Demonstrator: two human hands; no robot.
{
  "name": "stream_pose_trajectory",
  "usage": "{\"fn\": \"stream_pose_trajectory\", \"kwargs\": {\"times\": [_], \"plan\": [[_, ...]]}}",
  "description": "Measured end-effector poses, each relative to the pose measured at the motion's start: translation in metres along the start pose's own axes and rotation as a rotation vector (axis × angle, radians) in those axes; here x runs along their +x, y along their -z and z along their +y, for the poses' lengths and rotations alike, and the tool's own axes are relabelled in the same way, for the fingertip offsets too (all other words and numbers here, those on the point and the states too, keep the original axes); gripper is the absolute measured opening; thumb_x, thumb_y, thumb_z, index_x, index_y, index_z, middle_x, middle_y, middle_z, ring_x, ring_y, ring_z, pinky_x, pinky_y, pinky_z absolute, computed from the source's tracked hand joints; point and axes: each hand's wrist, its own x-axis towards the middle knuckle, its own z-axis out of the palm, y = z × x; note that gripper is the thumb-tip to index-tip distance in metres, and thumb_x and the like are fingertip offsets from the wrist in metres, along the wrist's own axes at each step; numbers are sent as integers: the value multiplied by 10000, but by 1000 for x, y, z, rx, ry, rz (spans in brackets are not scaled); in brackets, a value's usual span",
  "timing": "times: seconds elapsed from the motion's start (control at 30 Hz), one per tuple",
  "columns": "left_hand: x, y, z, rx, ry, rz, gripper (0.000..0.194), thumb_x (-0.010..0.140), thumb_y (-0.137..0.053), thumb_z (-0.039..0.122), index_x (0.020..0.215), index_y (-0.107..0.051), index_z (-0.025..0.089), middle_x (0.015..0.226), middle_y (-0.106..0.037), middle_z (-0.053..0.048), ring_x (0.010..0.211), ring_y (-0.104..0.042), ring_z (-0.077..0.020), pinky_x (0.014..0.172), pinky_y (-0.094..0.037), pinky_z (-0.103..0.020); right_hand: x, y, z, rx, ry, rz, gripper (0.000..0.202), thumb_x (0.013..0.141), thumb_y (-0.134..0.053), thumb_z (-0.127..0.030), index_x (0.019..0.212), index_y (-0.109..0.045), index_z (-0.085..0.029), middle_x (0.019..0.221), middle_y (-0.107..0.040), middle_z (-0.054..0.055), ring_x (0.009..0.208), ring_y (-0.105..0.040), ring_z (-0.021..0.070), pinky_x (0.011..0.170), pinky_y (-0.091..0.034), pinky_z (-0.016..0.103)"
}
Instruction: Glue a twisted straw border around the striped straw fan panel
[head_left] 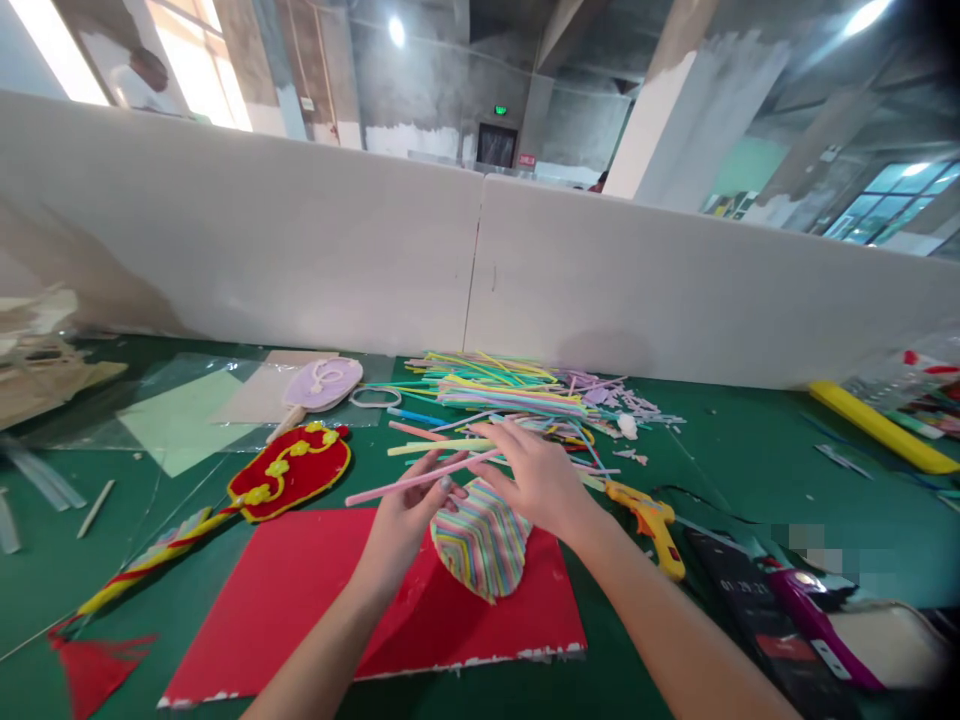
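A pink pipe cleaner slants above the red sheet, one end sticking out to the left. My left hand has it between thumb and fingers. At its other end my right hand closes its fingers around it, partly hiding that end. Beneath both hands, a striped multicolour rounded piece lies on the red sheet, its upper edge covered by the hands. Behind them spreads a pile of pastel pipe cleaners, with a pale yellow one close to my fingers.
Left lie a red fan with yellow flowers and tassel, a lilac fan and a pale green sheet. Right are a yellow glue gun, a phone and a purple-banded object. A white partition stands behind.
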Motion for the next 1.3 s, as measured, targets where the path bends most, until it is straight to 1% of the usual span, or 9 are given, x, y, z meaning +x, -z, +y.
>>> {"fn": "stream_pose_trajectory", "kwargs": {"times": [0.17,0.4,0.53,0.63,0.77,0.87,1.0,1.13,1.3], "plan": [[-6,-10,0,0,5,18,452,742,-674,487,1005,-684,119,966,-718,-106,744,-665,-182,706,-551,-284,-30,-5,3,-66,-62,-43,431,964,-361,-441,1329,-492,-252,1060,-635,88,991,-616,224,708,-503,290],[-9,-17,-9,-68,60,-90,561,772,-607,559,1099,-665,108,1054,-706,-148,808,-696,-232,764,-559,-352,-53,-13,0,27,-94,-56,329,988,-345,-295,1165,-615,-229,1053,-690,49,1006,-622,196,844,-493,309],[-13,-24,-13,19,-6,-144,479,802,-555,564,843,-735,122,1185,-651,-158,986,-655,-294,767,-556,-351,-63,-12,-6,73,-140,-68,287,975,-377,-273,1133,-616,-252,1124,-685,24,1009,-639,187,814,-515,301],[-13,-28,-15,50,-32,-147,436,767,-598,540,685,-723,131,1116,-682,-154,989,-648,-293,747,-560,-325,-66,-11,-8,43,-128,-79,283,969,-379,-238,1084,-637,-252,1100,-692,22,975,-653,180,767,-522,284],[-10,-24,-22,39,-32,-24,343,702,-689,454,825,-706,135,812,-730,-81,677,-670,-192,643,-565,-297,-68,-14,-8,-25,-122,-50,281,962,-393,-251,1046,-662,-258,984,-711,31,908,-662,187,709,-515,274],[-9,-16,-26,23,-35,78,334,679,-725,416,843,-670,130,659,-688,-27,628,-667,-173,648,-566,-289,-70,-17,-6,-28,-125,-29,281,961,-399,-257,1038,-669,-258,973,-709,35,894,-658,185,714,-509,273],[-10,-11,-27,-6,-43,129,358,640,-768,395,844,-654,124,734,-709,-50,730,-696,-204,741,-572,-323,-71,-21,-1,-14,-128,13,272,965,-407,-275,1036,-668,-249,944,-705,37,911,-646,186,754,-500,277],[-9,-6,-25,-55,-64,164,433,739,-669,472,1000,-638,127,956,-722,-95,850,-700,-221,821,-567,-358,-72,-25,5,16,-133,77,275,967,-405,-281,1055,-663,-236,979,-703,50,947,-637,192,831,-492,303],[-4,0,-27,-73,-5,123,414,745,-686,435,994,-674,105,926,-737,-111,878,-705,-252,841,-572,-389,-68,-25,11,46,-110,87,272,961,-417,-262,1052,-671,-227,1035,-697,53,988,-630,197,913,-470,333]]}}
